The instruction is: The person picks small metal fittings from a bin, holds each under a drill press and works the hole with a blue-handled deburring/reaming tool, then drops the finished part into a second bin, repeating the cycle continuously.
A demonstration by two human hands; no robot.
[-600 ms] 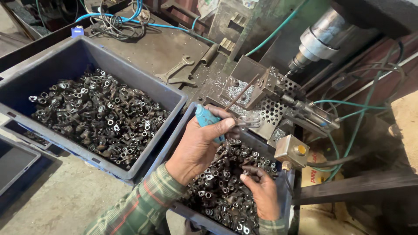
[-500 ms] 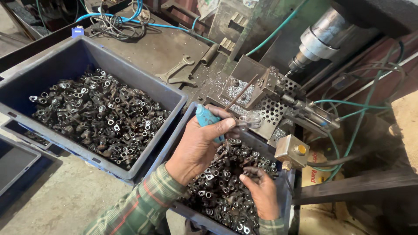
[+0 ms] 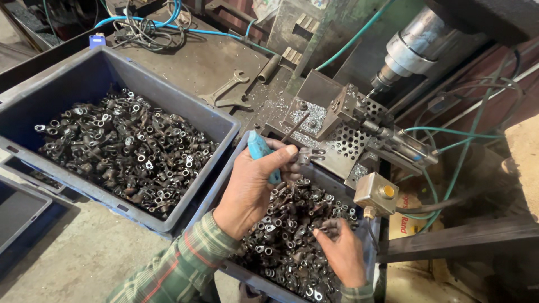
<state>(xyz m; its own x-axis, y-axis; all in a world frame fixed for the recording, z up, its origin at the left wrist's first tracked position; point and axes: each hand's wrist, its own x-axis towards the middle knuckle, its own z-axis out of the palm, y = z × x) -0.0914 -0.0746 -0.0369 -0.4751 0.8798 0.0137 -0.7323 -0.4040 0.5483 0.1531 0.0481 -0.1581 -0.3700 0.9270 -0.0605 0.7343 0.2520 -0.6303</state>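
Note:
My left hand (image 3: 255,182) is shut on a teal-handled tool (image 3: 261,150) and also pinches a small dark metal part (image 3: 310,156) at its fingertips, just in front of the perforated drill fixture (image 3: 348,115). My right hand (image 3: 341,251) reaches down into the near blue crate (image 3: 238,168), its fingers closed among the dark metal ring parts (image 3: 286,224) piled there. A plaid sleeve covers my left forearm.
A second blue crate (image 3: 84,70) on the left holds several more metal parts. A drill spindle (image 3: 407,56) hangs over the fixture. Two wrenches (image 3: 224,92), metal shavings, green hoses and a grey push-button box (image 3: 377,193) lie around the bench.
My left hand has shifted slightly and brought the small part up beside the fixture. My right hand stays in the crate of parts.

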